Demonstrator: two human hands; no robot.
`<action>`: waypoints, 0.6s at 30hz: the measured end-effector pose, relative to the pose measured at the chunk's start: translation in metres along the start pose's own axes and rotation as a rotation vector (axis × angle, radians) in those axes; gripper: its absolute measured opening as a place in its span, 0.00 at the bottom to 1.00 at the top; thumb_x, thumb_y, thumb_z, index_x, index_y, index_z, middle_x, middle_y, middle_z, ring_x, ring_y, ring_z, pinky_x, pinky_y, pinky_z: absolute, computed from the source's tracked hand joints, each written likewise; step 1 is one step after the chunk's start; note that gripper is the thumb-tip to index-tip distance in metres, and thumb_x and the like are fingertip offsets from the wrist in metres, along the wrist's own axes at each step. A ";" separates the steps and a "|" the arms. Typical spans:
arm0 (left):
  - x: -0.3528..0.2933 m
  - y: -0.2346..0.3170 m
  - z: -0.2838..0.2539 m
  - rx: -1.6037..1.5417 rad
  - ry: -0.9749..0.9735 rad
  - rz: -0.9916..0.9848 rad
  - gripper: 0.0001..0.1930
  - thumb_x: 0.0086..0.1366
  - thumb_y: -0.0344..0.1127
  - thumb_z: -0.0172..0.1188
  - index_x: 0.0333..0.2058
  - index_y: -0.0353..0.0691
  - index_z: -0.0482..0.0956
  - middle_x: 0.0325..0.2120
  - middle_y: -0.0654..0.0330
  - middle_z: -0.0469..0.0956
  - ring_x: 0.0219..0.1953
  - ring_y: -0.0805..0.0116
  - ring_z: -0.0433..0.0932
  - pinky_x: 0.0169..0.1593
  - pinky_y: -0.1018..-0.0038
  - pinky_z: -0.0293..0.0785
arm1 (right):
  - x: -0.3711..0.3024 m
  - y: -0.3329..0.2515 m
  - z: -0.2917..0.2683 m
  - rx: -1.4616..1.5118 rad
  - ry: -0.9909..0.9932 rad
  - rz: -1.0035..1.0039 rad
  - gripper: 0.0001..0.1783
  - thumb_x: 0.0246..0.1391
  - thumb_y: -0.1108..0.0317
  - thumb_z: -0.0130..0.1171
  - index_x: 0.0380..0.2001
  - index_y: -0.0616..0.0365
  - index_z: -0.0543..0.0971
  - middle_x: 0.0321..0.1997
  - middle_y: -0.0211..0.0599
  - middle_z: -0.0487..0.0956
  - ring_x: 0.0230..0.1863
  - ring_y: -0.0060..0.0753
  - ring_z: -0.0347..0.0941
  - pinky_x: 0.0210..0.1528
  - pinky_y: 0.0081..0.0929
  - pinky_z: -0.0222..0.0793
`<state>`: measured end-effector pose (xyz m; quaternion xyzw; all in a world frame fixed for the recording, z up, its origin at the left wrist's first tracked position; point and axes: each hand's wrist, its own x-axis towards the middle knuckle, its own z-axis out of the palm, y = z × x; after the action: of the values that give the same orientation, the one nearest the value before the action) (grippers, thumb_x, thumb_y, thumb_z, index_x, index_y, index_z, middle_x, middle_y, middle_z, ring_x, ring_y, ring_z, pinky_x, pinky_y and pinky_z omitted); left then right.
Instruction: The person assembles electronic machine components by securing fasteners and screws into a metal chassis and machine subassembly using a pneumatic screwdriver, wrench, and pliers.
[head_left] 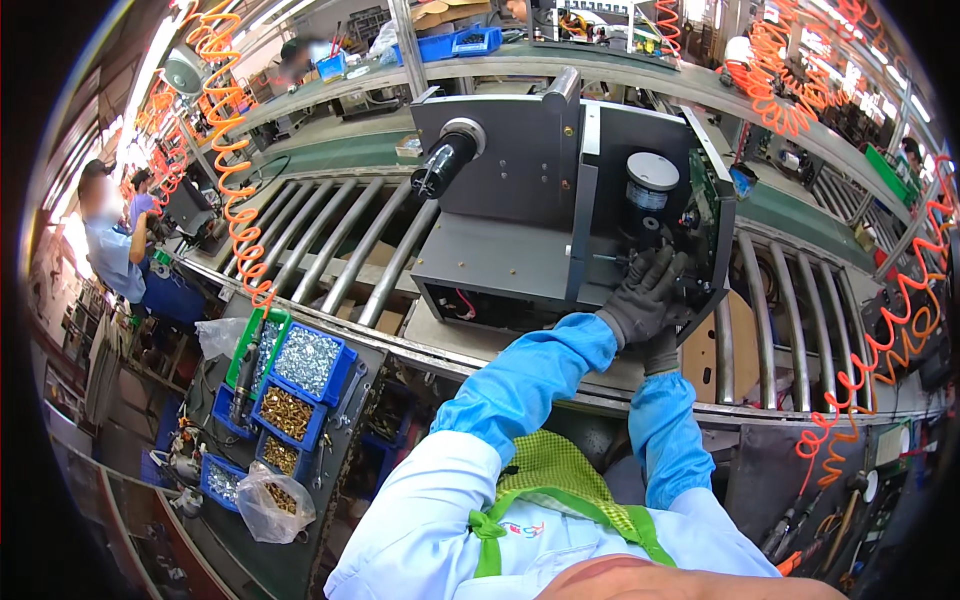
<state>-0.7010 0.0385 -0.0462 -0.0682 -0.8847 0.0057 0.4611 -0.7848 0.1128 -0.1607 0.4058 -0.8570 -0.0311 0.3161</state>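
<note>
On the roller conveyor stands a dark grey metal machine housing point(500, 250) with an upright middle panel. A black spindle point(445, 160) juts from its left side. In the right bay sits a black cylindrical motor point(648, 195) with a pale round top. My left hand point(640, 298), in a dark grey glove, reaches into this bay below the motor. Its fingers are bent together by small parts near the right side panel; what they grip is hidden. My right hand point(661, 352), gloved too, is at the housing's lower front edge, beneath my left hand, its fingers hidden.
Metal rollers point(345, 250) run left and right of the housing. Blue bins of screws point(310, 360) and brass fittings point(287, 412) stand on a side bench at left. Orange coiled hoses point(235, 190) hang on both sides. A co-worker point(112, 235) is at far left.
</note>
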 end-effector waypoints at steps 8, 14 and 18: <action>0.002 0.001 -0.001 -0.014 0.009 -0.020 0.36 0.55 0.55 0.56 0.55 0.33 0.66 0.64 0.52 0.51 0.68 0.52 0.42 0.68 0.54 0.38 | 0.007 -0.003 -0.044 0.193 0.194 0.128 0.36 0.62 0.53 0.40 0.67 0.54 0.44 0.71 0.37 0.47 0.70 0.40 0.44 0.70 0.37 0.37; 0.005 0.000 -0.002 -0.017 0.003 -0.007 0.34 0.56 0.55 0.56 0.53 0.34 0.69 0.64 0.52 0.51 0.68 0.53 0.42 0.67 0.54 0.38 | 0.021 0.000 -0.050 0.178 0.136 0.060 0.36 0.61 0.53 0.41 0.67 0.54 0.46 0.71 0.38 0.49 0.70 0.40 0.44 0.70 0.37 0.38; 0.001 -0.002 0.003 0.029 0.002 -0.020 0.33 0.56 0.56 0.55 0.53 0.34 0.70 0.64 0.52 0.51 0.68 0.53 0.41 0.68 0.55 0.37 | 0.014 0.001 -0.057 0.169 0.099 -0.024 0.35 0.61 0.54 0.42 0.67 0.55 0.47 0.70 0.39 0.50 0.70 0.40 0.45 0.69 0.37 0.39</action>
<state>-0.7041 0.0371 -0.0473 -0.0526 -0.8847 0.0141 0.4631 -0.7597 0.1150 -0.1078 0.4424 -0.8349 0.0577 0.3222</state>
